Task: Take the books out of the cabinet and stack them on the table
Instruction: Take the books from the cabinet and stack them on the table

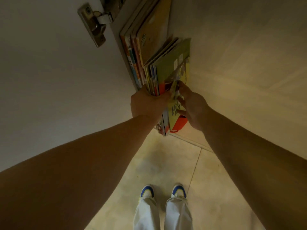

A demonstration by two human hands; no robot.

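Note:
A bundle of several thin colourful books [167, 68] stands upright on the cabinet shelf [224, 67], its near end sticking out past the shelf's front edge. My left hand [146, 103] clasps the bundle from the left side. My right hand [191, 105] presses against the green and yellow cover on the right, fingers spread over it. Behind them, a second group of taller books [141, 39] leans against the cabinet's left wall, untouched.
The open white cabinet door [49, 63] with a metal hinge [94, 22] fills the left. Below the shelf lies a beige tiled floor [166, 163], where my two blue and white shoes [162, 192] stand. No table is in view.

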